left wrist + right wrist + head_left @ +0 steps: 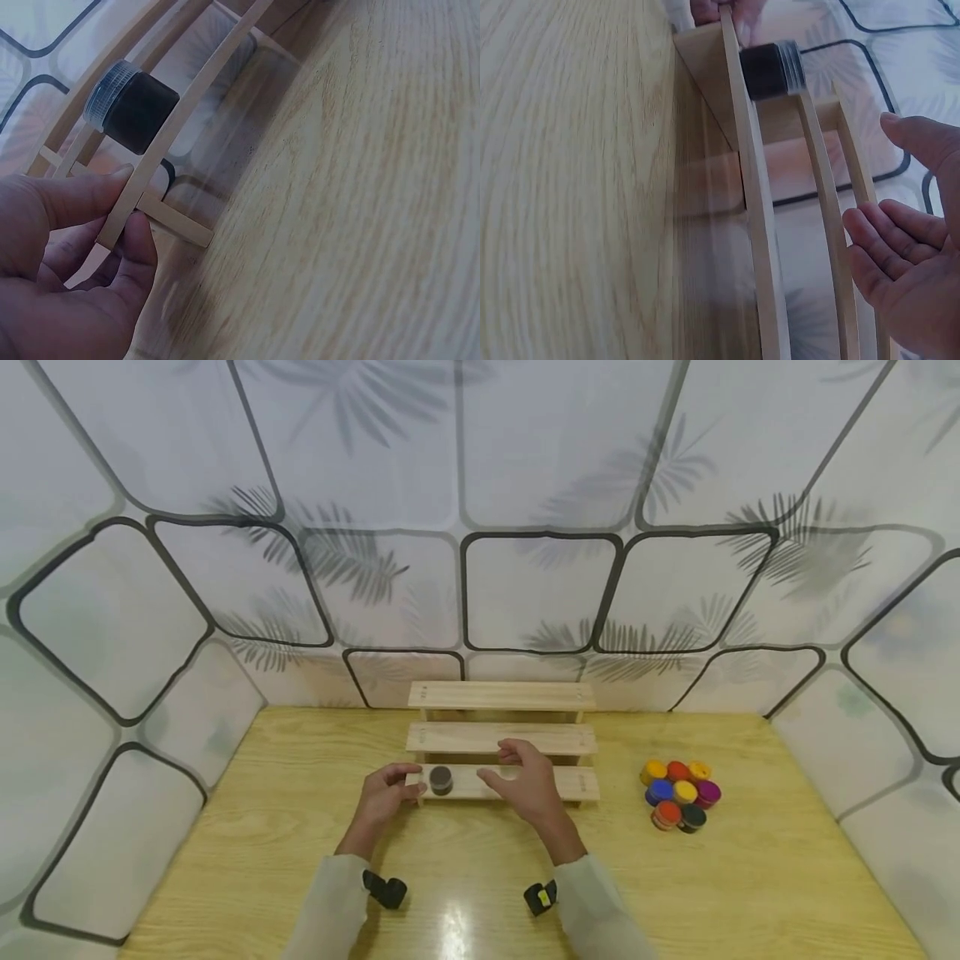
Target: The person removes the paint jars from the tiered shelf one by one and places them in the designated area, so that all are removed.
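A wooden three-step rack (501, 739) stands on the table against the wall. Toward the left end of its lowest step sits a dark paint jar (441, 780) with a clear lid, upright. My left hand (382, 795) pinches the left end of that step, thumb on top and fingers beneath, as the left wrist view shows; its thumb is close to the jar (139, 109). Above the middle of the lowest step is my right hand (528, 781), fingers apart and holding nothing. In the right wrist view the right hand (915, 255) is apart from the jar (769, 71).
Several small paint jars (684, 792) in yellow, red, blue, purple and dark green stand grouped on the table right of the rack. The wooden table (300, 793) meets patterned fabric walls (536, 593) behind and at both sides. Each wrist wears a small black camera (385, 890).
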`<state>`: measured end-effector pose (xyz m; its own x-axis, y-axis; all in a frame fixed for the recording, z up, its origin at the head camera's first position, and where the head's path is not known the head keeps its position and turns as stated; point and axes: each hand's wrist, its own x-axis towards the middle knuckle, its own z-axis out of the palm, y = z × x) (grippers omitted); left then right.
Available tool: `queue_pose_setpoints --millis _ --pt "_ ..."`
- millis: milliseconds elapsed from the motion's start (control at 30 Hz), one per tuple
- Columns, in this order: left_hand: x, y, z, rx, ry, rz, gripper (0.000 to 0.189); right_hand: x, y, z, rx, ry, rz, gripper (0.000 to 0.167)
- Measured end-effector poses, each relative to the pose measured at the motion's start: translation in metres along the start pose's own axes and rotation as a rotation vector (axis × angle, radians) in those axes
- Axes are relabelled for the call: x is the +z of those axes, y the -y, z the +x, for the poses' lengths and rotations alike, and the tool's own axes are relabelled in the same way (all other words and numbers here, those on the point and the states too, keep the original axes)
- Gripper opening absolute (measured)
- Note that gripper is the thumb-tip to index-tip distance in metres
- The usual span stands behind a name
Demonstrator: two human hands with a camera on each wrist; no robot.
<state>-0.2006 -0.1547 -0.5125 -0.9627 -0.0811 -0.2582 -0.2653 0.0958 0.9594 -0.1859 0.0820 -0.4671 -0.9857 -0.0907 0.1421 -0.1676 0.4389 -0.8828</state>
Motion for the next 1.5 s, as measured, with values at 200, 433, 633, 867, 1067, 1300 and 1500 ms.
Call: queue_pose_setpoints --millis 200,433,633,867,1067,1300,1500 --pt "0.0 0.0 0.0 -0.004 -0.015 0.017 0.03 0.02 0.011 0.005 -0.007 0.088 -0.027 0.054" --pt "0.0 0.002 0.0 -0.004 -0.012 0.011 0.031 0.037 0.017 0.004 -0.065 0.19 -0.044 0.053" --pt "0.0 0.002 0.0 0.002 -0.003 -0.004 0.033 0.047 0.016 0.004 -0.084 0.213 -0.081 0.048" --pt "0.001 -0.001 0.0 0.003 0.008 -0.016 0.034 0.054 0.015 0.005 -0.106 0.194 -0.115 0.035" --pt "0.003 -0.023 -0.016 0.005 0.02 -0.013 0.033 0.06 0.012 0.007 -0.114 0.153 -0.131 0.03" --pt "0.002 -0.003 0.001 0.022 0.003 -0.008 0.032 0.063 0.012 0.008 -0.121 0.134 -0.138 0.028" --pt "0.001 -0.003 0.0 0.014 -0.006 -0.003 0.032 0.062 0.015 0.007 -0.087 0.156 -0.134 0.03"
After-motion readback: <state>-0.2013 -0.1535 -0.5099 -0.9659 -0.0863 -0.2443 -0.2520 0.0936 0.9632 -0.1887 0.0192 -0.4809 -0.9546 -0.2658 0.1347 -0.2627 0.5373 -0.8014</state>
